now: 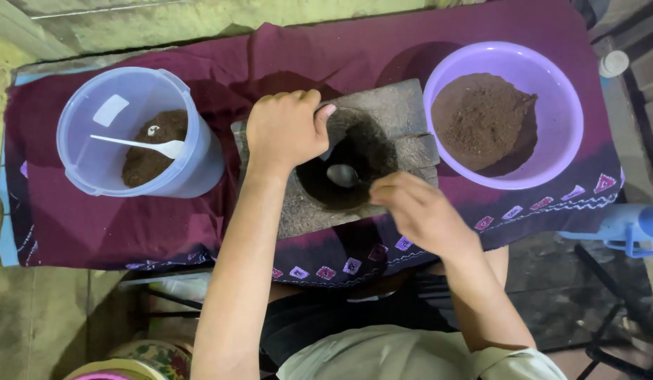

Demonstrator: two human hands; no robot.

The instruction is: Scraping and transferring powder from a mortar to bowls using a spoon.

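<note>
Maroon cloth (94,232) covers surface. Left hand (284,130) fisted on stone mortar (404,112) rim; right hand (418,207) fingers pinched on metal spoon (342,174) in its hollow. Clear tub (108,105) holds brown powder, white spoon (140,144); purple bowl (566,105) heaped.

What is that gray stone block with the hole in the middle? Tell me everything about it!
The rough gray stone block is squarish with chipped edges and lies flat on the dark purple cloth, between the clear plastic tub and the round purple bowl. A deep round hollow in its middle looks dark inside. A shiny metal spoon dips into the hollow, held by the right hand. The left hand grips the block's upper left edge.
</note>
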